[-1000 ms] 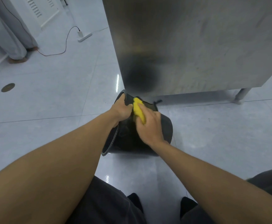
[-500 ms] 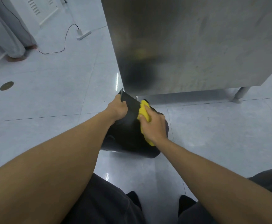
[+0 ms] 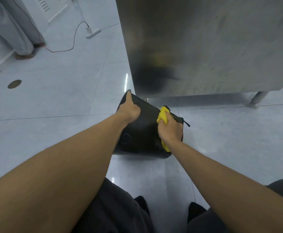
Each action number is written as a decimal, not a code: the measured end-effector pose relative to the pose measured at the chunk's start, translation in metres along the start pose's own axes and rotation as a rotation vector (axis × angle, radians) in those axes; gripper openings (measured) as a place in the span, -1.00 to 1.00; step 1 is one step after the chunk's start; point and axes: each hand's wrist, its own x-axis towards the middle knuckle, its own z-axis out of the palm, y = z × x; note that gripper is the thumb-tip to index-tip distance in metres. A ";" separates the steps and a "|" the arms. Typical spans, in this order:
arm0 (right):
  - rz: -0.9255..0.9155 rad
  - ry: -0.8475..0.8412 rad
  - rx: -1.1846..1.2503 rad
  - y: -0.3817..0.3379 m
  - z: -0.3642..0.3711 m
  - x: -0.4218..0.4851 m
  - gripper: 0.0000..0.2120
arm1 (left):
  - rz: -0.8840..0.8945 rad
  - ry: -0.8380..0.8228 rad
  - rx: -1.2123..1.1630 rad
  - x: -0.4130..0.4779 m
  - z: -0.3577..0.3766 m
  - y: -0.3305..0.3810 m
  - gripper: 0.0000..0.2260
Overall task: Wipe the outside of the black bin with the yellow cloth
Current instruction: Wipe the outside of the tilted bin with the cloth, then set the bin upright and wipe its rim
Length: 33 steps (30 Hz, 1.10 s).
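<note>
Black bin [image 3: 144, 132] is tipped on the grey floor [image 3: 70, 98] beside a steel cabinet [image 3: 204, 47]. Its upper edge is gripped by the left hand [image 3: 129, 110]; the yellow cloth [image 3: 163, 116], bunched in the right hand [image 3: 170, 130], is pressed against its side.

Glossy pale tiled floor [image 3: 53, 101] – steel cabinet [image 3: 213, 44] on legs.
</note>
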 end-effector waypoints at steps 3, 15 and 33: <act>-0.261 -0.109 0.055 -0.023 0.014 -0.014 -0.47 | -0.014 0.007 -0.072 0.002 0.002 0.002 -0.37; -0.079 -0.081 -0.174 0.038 -0.005 0.011 -0.48 | -0.033 0.066 -0.070 0.004 -0.011 -0.011 -0.49; -0.373 -0.061 -0.067 0.024 0.010 -0.009 -0.50 | -0.018 0.079 -0.125 0.006 -0.012 -0.011 -0.32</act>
